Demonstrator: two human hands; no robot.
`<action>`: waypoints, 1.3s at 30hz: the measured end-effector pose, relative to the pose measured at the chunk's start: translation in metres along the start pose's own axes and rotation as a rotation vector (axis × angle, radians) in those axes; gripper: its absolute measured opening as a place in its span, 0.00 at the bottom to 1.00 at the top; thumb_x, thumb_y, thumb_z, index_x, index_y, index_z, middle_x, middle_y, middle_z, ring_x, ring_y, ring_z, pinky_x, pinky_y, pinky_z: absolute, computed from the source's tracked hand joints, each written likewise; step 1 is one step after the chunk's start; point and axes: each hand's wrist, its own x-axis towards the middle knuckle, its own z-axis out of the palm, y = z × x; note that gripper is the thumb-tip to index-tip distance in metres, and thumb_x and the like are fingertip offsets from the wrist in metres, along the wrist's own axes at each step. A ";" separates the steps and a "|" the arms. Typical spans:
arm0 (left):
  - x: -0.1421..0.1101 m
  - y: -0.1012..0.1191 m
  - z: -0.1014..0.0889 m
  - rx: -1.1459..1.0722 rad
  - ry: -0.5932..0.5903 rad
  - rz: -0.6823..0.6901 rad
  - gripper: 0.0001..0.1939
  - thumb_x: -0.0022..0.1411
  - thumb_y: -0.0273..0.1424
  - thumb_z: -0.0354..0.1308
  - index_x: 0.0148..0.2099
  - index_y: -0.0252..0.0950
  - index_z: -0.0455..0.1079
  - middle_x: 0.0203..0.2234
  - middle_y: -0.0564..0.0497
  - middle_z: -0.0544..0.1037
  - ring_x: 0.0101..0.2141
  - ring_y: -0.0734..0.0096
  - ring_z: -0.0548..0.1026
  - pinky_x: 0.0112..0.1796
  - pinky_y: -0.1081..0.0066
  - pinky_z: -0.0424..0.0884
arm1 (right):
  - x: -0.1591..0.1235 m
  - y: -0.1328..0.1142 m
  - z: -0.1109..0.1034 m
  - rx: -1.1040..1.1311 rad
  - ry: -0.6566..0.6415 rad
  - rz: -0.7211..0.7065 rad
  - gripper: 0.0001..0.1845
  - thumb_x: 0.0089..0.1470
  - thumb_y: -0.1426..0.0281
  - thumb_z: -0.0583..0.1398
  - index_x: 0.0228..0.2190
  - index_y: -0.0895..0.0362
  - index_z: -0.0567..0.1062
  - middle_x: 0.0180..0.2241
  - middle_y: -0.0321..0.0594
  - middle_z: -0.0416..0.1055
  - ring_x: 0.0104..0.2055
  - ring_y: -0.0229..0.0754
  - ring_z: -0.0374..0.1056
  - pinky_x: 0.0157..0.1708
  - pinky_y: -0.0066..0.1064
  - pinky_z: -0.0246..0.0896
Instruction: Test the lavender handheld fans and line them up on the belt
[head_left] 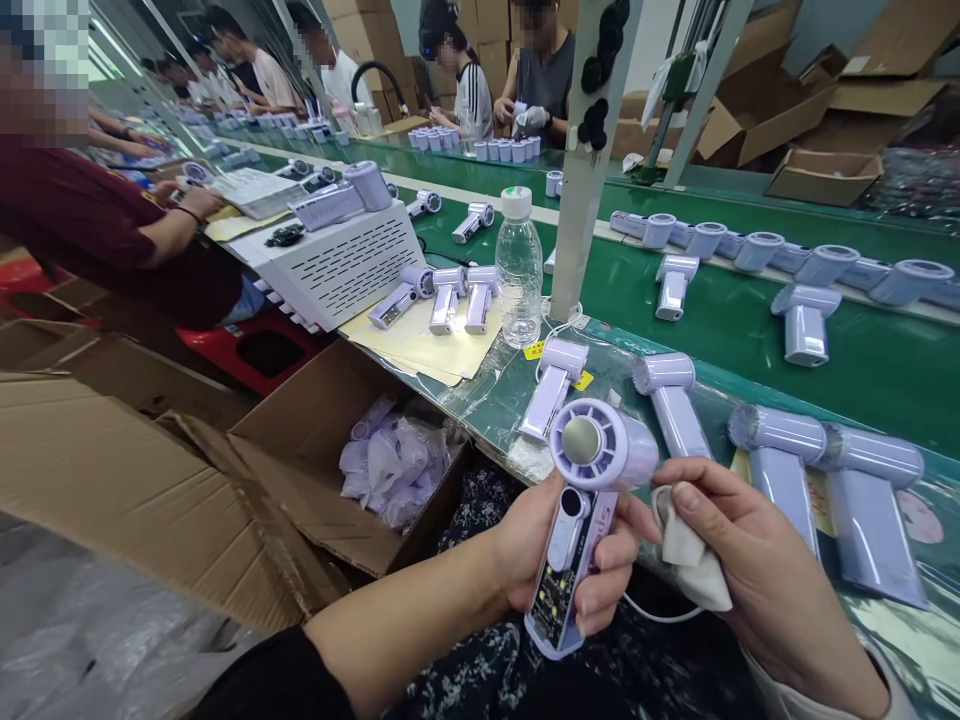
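A lavender handheld fan [574, 520] is upright in my left hand [525, 545], whose fingers wrap round its handle. Its round head with a silvery centre faces me, and a circuit board shows in the handle's dark front. Beside the fan's head, my right hand [757, 550] pinches a white cloth [686, 550]. Just beyond the fan, another lavender fan [553, 390] lies on the bench edge. More fans lie at the right, among them one fan [675, 405] in clear wrap and a larger fan [874, 510] near my right hand.
A clear bottle [519, 270] stands by a metal post [581, 200]. Fans travel on the green conveyor belt [735, 340]. Left of me, an open cardboard box [300, 430] holds plastic bags [397, 465]. A white vented case [337, 265] stands on the bench. A co-worker [97, 220] sits at the left.
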 end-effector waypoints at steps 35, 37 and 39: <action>-0.012 0.010 0.014 -0.161 0.132 0.132 0.29 0.71 0.52 0.45 0.46 0.30 0.71 0.33 0.50 0.71 0.27 0.73 0.75 0.28 0.72 0.78 | 0.013 0.008 -0.006 -0.268 0.041 -0.160 0.19 0.48 0.53 0.72 0.34 0.54 0.79 0.28 0.38 0.74 0.28 0.40 0.67 0.25 0.28 0.63; -0.010 0.012 0.014 -0.127 0.172 0.143 0.27 0.70 0.51 0.48 0.45 0.31 0.72 0.31 0.51 0.71 0.26 0.74 0.74 0.27 0.72 0.77 | 0.024 0.004 -0.006 -0.359 0.089 -0.264 0.19 0.52 0.53 0.69 0.37 0.54 0.79 0.33 0.41 0.76 0.33 0.46 0.71 0.31 0.35 0.68; -0.009 0.012 0.014 -0.029 0.273 0.187 0.24 0.69 0.50 0.52 0.44 0.32 0.72 0.31 0.51 0.72 0.27 0.73 0.75 0.30 0.70 0.78 | 0.030 -0.001 -0.002 -0.555 0.253 -0.499 0.21 0.56 0.52 0.65 0.45 0.54 0.78 0.47 0.49 0.75 0.49 0.56 0.72 0.47 0.48 0.69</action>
